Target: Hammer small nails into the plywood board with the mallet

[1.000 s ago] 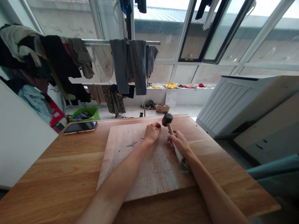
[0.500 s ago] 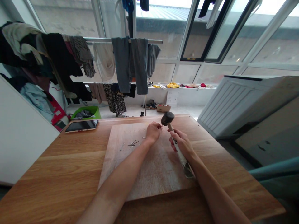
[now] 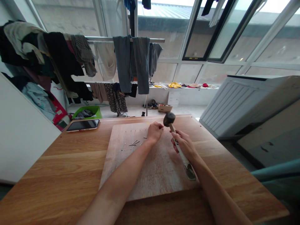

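Observation:
My right hand (image 3: pixel 184 143) is wrapped round the handle of a rubber mallet (image 3: pixel 185 161). Its black head is up near the board's far edge, close beside my left fingers, and the worn whitish handle slants down toward me. At the far right part of the pale wooden board (image 3: pixel 150 175), my left hand (image 3: pixel 155 132) is closed in a pinch on a nail, mostly hidden by the fingers. Several loose nails (image 3: pixel 134 143) lie on the board left of my left wrist. A row of small dark marks runs along its far side.
The board lies on a wooden table (image 3: pixel 58 168). A smartphone (image 3: pixel 83 125) rests at the table's far left corner. Beyond are a green basin (image 3: pixel 95 110), hanging clothes (image 3: pixel 122 62) and a small cardboard box (image 3: pixel 165 108). A white ribbed cabinet-like unit (image 3: pixel 229 103) stands at the right.
The whole view has shifted very slightly. Both hands keep their places over the board, and the mallet head stays raised beside the left fingers.

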{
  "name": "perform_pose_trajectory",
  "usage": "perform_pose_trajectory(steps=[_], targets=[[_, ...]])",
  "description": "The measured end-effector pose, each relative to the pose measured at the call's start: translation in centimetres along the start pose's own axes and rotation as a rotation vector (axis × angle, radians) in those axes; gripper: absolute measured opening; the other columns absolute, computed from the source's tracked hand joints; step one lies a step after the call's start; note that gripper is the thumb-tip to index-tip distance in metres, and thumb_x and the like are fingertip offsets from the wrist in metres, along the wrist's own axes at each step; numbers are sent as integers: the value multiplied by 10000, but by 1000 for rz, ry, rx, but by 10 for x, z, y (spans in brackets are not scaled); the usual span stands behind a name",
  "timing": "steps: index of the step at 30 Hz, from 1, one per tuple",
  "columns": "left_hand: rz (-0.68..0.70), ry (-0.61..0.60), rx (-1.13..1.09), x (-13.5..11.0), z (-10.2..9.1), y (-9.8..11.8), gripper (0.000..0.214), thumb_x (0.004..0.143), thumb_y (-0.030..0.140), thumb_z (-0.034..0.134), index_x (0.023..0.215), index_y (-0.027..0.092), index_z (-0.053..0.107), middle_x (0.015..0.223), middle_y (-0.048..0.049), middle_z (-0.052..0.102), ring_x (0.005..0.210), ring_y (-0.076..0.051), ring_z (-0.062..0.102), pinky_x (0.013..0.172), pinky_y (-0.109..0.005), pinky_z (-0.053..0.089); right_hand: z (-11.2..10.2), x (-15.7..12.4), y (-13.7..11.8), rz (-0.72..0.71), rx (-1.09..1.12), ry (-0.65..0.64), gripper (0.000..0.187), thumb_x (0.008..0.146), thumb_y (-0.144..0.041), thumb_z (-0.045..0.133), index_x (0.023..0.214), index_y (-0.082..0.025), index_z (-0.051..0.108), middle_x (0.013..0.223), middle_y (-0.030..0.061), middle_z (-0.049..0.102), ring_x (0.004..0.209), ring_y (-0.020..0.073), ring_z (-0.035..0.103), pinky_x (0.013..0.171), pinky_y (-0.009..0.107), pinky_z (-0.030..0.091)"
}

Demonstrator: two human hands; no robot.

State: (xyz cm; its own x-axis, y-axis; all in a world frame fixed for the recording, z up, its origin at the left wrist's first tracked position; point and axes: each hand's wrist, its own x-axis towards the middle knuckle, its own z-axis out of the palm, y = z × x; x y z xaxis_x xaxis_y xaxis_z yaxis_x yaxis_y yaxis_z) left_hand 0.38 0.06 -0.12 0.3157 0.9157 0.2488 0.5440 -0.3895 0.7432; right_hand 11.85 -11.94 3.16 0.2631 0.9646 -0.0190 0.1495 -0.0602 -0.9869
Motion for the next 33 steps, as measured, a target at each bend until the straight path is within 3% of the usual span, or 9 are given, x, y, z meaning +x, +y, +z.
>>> perform_pose_trajectory(steps=[33], targets=[[11, -7, 26, 1, 0, -2, 142, 825, 100, 707, 897, 178, 800, 932, -55, 775, 836, -166, 714, 825, -270, 562, 1, -1, -1, -15, -6, -16, 433, 781, -557, 592, 1004, -186, 581, 534, -87, 515, 325, 95, 455, 299, 215, 348]])
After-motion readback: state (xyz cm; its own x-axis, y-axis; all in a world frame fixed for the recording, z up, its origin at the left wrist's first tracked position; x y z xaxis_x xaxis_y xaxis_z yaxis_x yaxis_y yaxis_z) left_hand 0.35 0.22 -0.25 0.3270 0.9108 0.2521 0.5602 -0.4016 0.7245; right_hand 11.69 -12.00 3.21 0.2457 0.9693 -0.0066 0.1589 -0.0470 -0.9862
